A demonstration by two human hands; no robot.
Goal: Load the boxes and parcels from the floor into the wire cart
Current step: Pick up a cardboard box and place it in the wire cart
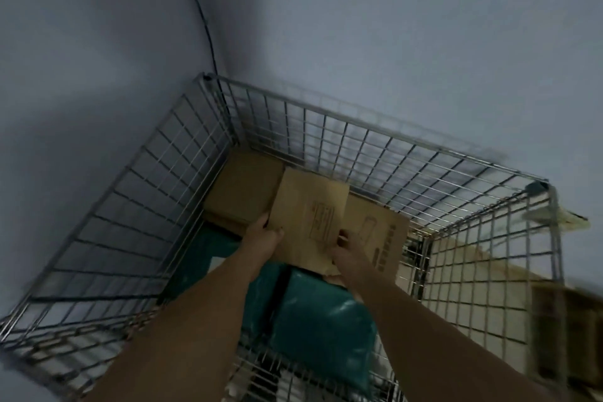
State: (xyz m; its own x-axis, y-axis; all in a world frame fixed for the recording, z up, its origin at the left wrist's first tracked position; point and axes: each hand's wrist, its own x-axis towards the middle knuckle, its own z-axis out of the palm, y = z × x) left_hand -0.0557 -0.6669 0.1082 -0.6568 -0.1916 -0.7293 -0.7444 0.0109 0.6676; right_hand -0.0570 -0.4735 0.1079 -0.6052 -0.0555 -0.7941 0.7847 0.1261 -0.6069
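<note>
Both my arms reach down into the wire cart (359, 127). My left hand (265, 235) grips the left edge of a printed cardboard box (310, 215), and my right hand (346, 250) grips its near right edge. The box is held inside the cart, above other cargo. Under it lie a plain brown box (244, 188) at the far left corner and another printed brown box (381, 232) to the right. Teal plastic parcels (323, 330) fill the near part of the cart floor.
The cart stands in a corner of pale walls, with a black cable (200, 13) running down to its far post. Beyond the cart's right wire side I see a beige floor and a brown cardboard box (567, 333). The picture is motion-blurred.
</note>
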